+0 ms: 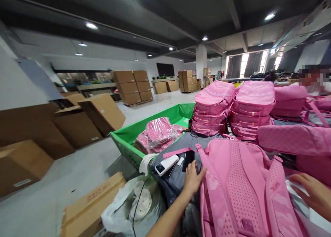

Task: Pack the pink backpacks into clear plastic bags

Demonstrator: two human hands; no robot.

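A pink backpack (pixel 241 181) lies back panel up in front of me, its straps along both sides. My left hand (pixel 192 178) is at its left edge, fingers apart, with the fingertips by a dark phone (pixel 188 160). Whether they touch the phone I cannot tell. Left of the phone, a white power bank (pixel 167 164) with a dark display rests on the grey cloth (pixel 168 185). A loose pink strap (pixel 178 151) stretches above it. On the other side, my right hand (pixel 311 192) reaches in with fingers extended over clear plastic (pixel 297 194).
Stacked pink backpacks (pixel 214 106) rise behind the near one. A green bin (pixel 152 121) at the left holds plastic-wrapped backpacks (pixel 160 131). A plastic bag (pixel 124 199) and a cardboard box (pixel 90 204) are at lower left. A person (pixel 314 80) is at far right.
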